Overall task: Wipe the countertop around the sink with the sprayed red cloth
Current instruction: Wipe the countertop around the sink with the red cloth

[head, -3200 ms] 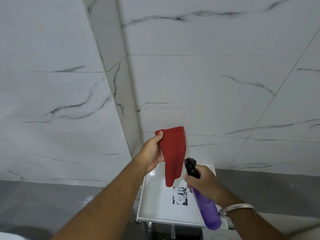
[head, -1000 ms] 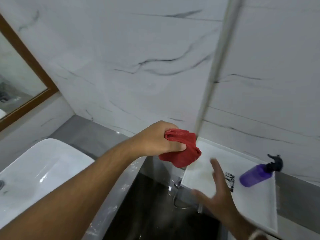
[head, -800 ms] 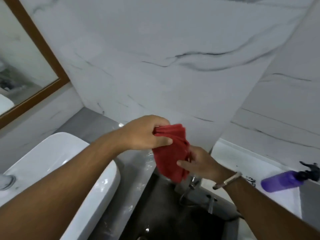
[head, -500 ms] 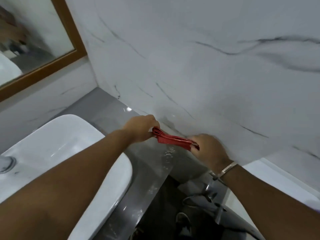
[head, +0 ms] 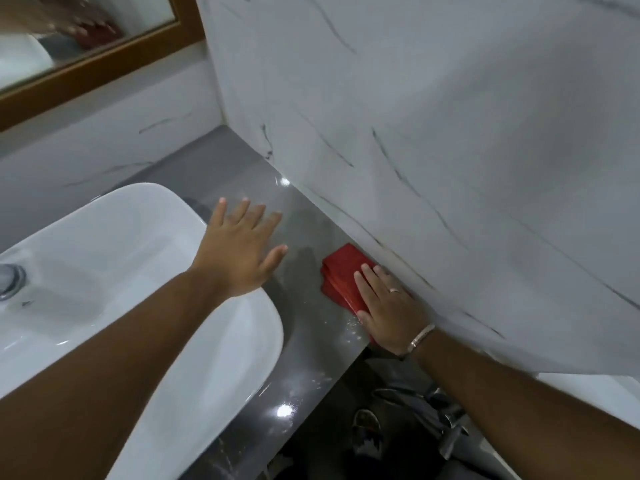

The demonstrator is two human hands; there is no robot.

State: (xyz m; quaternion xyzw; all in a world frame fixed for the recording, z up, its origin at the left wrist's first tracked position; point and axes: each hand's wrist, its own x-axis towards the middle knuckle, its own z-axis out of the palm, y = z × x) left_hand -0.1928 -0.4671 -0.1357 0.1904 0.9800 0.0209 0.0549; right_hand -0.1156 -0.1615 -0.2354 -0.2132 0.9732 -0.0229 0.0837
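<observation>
The folded red cloth [head: 341, 277] lies flat on the grey countertop [head: 304, 341], tight against the marble side wall. My right hand [head: 388, 306] presses down on it with flat fingers, covering its near half. My left hand [head: 242, 249] hovers open with spread fingers over the counter beside the white sink basin [head: 138, 289], holding nothing. Small wet specks shine on the counter near the cloth.
The marble side wall [head: 450, 150] rises right of the cloth. A wood-framed mirror [head: 90, 67] hangs at the back left. The sink's drain [head: 10, 280] shows at the left edge. Below the counter's front edge are dark floor and pipework [head: 415, 407].
Both hands held the cloth stretched above the counter half a second ago. Now the cloth is down on the counter under my right hand, and my left hand has let go and opened.
</observation>
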